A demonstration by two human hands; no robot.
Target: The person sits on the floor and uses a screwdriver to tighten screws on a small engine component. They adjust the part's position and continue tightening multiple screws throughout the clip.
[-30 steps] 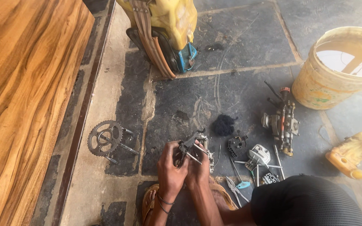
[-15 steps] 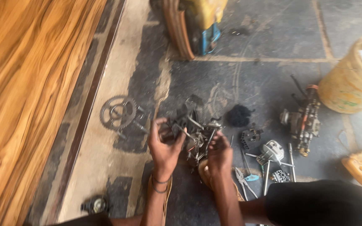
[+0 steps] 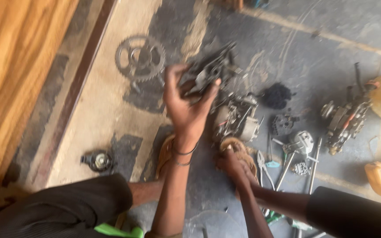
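Gripping a dark metal part (image 3: 206, 72), the left hand (image 3: 186, 108) is seen raised above the stone floor (image 3: 314, 57), fingers closed round the part's lower end. The right hand (image 3: 232, 167) is held lower, touching a woven ring (image 3: 239, 147) beside an engine block (image 3: 239, 117); how tightly it is closed cannot be told. A sprocket (image 3: 140, 57) lies to the left, tools (image 3: 287, 163) to the right.

A dark stone-slab floor (image 3: 323, 57) with a pale sandy strip carries scattered parts — a toothed sprocket (image 3: 140, 58), a small round black part (image 3: 97, 161), a black fuzzy clump (image 3: 277, 95), a greasy engine assembly (image 3: 345, 120), long metal rods (image 3: 315, 160) and pliers (image 3: 264, 165) lying near each other.
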